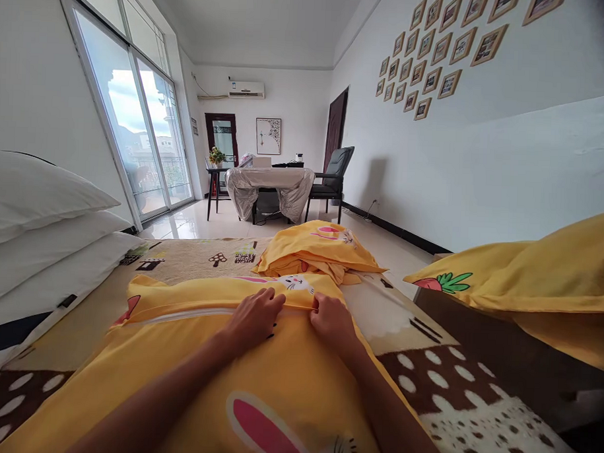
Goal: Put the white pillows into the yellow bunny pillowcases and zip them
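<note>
A yellow pillowcase with a rabbit print lies spread in front of me, its far end turned away from me. A pale zipper runs across it near that end. My left hand is closed on the cloth along the zipper line, knuckles up. Just to the right, my right hand pinches the same seam near the right corner. A short stretch of cloth shows between the two hands. Whether the fingers hold the zipper's pull is hidden. Beyond the hands sits a second, crumpled yellow pillowcase.
White pillows are stacked at the left. Another yellow pillow with a carrot print rests at the right on a dark surface. Everything in front lies on a patterned blanket. A covered table and an armchair stand farther back.
</note>
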{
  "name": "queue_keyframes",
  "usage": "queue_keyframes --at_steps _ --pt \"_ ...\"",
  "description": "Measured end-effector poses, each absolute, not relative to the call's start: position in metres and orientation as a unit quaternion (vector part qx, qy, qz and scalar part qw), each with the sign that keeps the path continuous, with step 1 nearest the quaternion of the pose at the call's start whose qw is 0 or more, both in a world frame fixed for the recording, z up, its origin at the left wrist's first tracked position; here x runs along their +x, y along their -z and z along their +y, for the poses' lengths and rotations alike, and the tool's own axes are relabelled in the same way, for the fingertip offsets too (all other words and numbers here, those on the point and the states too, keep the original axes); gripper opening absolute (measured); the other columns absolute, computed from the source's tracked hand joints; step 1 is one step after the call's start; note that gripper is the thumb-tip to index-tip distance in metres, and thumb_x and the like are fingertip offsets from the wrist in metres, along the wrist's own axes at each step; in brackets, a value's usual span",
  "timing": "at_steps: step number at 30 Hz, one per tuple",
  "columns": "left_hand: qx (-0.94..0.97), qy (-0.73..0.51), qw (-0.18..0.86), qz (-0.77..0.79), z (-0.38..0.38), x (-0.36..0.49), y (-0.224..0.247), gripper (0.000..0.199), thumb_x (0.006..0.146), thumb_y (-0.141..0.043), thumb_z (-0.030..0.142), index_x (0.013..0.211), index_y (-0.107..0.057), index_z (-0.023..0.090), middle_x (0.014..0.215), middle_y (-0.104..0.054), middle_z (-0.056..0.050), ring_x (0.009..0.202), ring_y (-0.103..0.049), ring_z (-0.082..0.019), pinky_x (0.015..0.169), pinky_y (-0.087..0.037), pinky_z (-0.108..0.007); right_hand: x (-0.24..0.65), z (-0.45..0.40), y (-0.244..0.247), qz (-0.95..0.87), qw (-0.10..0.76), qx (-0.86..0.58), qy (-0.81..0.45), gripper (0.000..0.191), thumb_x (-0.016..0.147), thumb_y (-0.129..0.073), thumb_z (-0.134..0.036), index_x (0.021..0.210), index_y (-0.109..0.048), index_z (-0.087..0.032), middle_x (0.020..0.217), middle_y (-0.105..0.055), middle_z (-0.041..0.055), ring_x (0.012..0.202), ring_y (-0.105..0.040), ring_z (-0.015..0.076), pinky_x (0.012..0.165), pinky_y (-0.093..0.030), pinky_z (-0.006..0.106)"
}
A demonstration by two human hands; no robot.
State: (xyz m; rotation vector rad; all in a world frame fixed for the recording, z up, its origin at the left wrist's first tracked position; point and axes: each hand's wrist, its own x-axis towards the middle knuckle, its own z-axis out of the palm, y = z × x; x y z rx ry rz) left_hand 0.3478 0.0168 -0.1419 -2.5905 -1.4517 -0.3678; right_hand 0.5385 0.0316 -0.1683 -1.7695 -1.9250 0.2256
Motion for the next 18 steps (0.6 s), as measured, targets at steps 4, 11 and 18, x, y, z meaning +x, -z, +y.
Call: queue_keyframes --at_steps 4,11,18 --pt "-0.86 0.124 0.07 -0.49 0.013 0.328 0.132 0.017 0.091 -0.035 0.023 0.085 -0.05 0.019 0.09 -0.057 -0.007 0.087 -0.053 -0.02 0.074 -0.04 -0.032 0.552 0.034 0.164 -0.772 0.238 -0.576 -0.123 0.02 0.07 -0.05 -0.008 0.081 -0.064 -0.018 0.063 -0.058 -0.0002 0.062 -0.052 0.0129 0.056 -0.03 0.023" --pt "-0.832 0.102 0.047 -0.543 0.0 0.229 0.13 0.021 0.087 -0.032 0.025 0.077 -0.048 0.019 0.086 -0.057 -0.007 0.081 -0.052 -0.021 0.073 -0.039 -0.033 0.568 0.038 0.167 -0.831 0.268 -0.447 -0.194 0.012 0.075 -0.053 -0.018 0.081 -0.064 -0.018 0.059 -0.053 -0.004 0.056 -0.047 0.0097 0.054 -0.031 0.021" --pt "-0.761 0.041 0.0 -0.647 -0.01 0.126 0.149 0.026 0.086 -0.031 0.033 0.073 -0.05 0.021 0.08 -0.062 -0.004 0.076 -0.057 -0.02 0.072 -0.039 -0.031 0.558 0.038 0.174 -0.829 0.255 -0.483 -0.121 0.008 0.075 -0.051 -0.016 0.071 -0.058 -0.018 0.063 -0.058 -0.0014 0.056 -0.045 0.01 0.054 -0.026 0.022"
